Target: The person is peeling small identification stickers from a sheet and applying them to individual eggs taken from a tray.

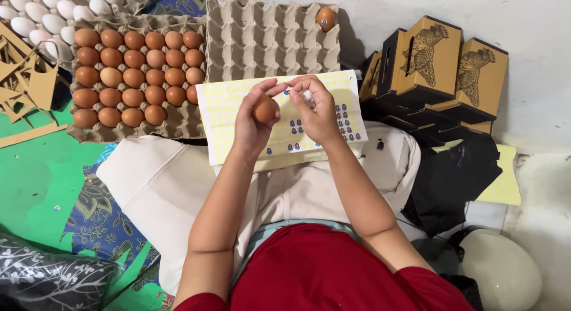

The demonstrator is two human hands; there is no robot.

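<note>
Fingers of the left hand wrap a brown egg above the sticker sheet.

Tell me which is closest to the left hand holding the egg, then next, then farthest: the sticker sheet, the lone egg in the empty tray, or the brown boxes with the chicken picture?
1. Sticker sheet: on the lap, right under the left hand.
2. Lone brown egg: up in the gray tray's far corner.
3. Chicken-picture boxes: farthest, off to the right by the wall.
</note>
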